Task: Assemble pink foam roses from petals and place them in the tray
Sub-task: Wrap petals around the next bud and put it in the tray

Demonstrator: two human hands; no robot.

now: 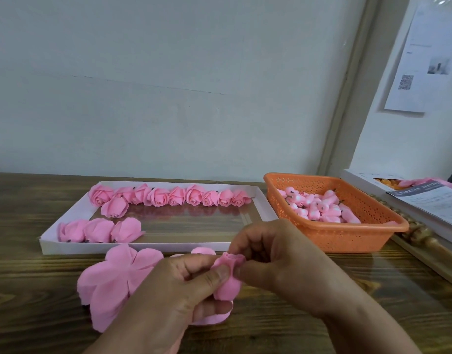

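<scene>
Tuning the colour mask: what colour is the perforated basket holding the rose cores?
Orange basket, best seen in the head view, right of the white tray.

- Roses (168, 196) at 12 o'clock in the tray: plain pink.
- Tray (133, 247): white walls.
- Basket (347, 236) at 2 o'clock: orange, dotted with small holes.
- Buds (322, 208) inside the basket: pink and white.
- Table (373, 290): dark brown wood grain.

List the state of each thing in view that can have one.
Tray: partly filled, roses along far side and near-left corner.
Basket: holds pink buds.
Bud: held by both hands, not yet wrapped.
Petals: flat on table, under left hand.
Left hand: grips bud.
Right hand: pinches bud top.
</scene>
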